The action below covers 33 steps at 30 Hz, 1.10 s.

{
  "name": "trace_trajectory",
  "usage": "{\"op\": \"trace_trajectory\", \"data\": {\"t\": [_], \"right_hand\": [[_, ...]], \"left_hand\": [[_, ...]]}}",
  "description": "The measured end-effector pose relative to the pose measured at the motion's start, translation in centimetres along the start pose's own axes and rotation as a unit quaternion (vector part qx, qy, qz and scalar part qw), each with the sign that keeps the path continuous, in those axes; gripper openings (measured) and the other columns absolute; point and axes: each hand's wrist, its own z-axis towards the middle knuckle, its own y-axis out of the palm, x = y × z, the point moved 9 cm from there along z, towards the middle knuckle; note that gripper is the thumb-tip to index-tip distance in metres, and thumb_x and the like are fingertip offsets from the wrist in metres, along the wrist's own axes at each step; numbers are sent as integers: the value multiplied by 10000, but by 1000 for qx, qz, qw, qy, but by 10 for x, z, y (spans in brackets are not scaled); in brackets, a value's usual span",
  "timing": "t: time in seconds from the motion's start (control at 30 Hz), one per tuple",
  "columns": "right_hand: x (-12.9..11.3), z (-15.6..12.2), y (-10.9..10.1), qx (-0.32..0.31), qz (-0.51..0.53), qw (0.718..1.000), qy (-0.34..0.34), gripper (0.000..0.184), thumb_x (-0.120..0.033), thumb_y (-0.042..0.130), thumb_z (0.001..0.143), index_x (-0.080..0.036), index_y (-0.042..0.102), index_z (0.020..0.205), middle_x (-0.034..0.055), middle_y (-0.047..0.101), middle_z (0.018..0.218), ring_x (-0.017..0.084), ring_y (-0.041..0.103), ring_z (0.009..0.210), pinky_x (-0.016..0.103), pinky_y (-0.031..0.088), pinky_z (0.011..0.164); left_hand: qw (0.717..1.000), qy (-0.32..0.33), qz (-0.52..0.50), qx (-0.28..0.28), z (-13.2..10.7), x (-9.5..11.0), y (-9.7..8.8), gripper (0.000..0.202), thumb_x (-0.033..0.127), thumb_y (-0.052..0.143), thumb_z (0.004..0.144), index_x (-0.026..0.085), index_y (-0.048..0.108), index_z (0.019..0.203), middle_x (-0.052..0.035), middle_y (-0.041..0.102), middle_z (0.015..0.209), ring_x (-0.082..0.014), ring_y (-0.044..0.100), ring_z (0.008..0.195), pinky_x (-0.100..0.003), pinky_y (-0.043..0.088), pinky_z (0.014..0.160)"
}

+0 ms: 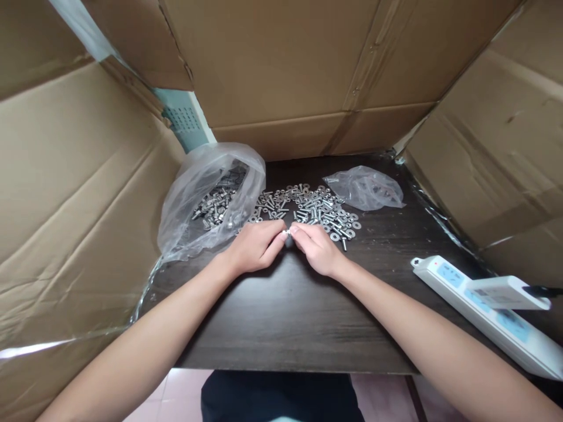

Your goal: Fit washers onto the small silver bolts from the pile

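My left hand [260,246] and my right hand [317,249] meet over the middle of the dark table, fingertips almost touching. Between them is a small silvery bolt [287,232], pinched by the thumb and fingers of both hands. The fingers cover most of it, and whether a nut or washer sits on it is too small to tell. Just beyond my knuckles lies a loose pile of bolts, washers and nuts [323,208]. Left of it, an open clear plastic bag [173,231] holds many more metal fasteners [215,205].
A smaller clear bag [367,187] lies at the back right. On the right, a white power strip [461,299] carries a plugged-in white adapter [505,292] with a black cable. Cardboard walls [281,64] enclose the dark wooden table [290,316] at the back and both sides.
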Motion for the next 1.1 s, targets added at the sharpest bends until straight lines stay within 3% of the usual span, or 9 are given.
{"op": "trace_trajectory", "data": {"t": [0.4,0.9,1.0,1.1], "right_hand": [[-7,-1,-5,18,-13,999,-24,241,-345,410,1009,-212,459,815,-11,493,701,176,459,658,324,342,664],[-7,-1,-2,16,-46,998,-34,345,-340,373,1026,-218,358,704,-17,426,640,158,397,602,322,276,613],[-5,0,-5,29,-21,999,-19,347,-351,361,1015,-224,351,692,-18,420,617,161,400,595,323,286,615],[-4,1,-9,45,9,999,-9,334,-353,354,992,-228,359,683,-14,419,615,169,410,606,326,287,615]], "left_hand": [[1000,-10,-10,23,0,-4,-2,277,297,370,1074,192,483,844,-17,567,729,-173,530,646,-293,361,629],[1000,-16,-6,7,1,-6,0,297,345,383,1064,186,549,875,-35,625,773,-183,591,687,-299,407,640],[998,-24,24,59,4,2,-18,282,362,386,1045,176,598,1025,-40,655,809,-196,622,722,-310,447,667],[990,-12,13,143,-3,40,-60,269,304,384,1013,179,607,1098,-76,682,943,-215,650,833,-340,512,761]]}}
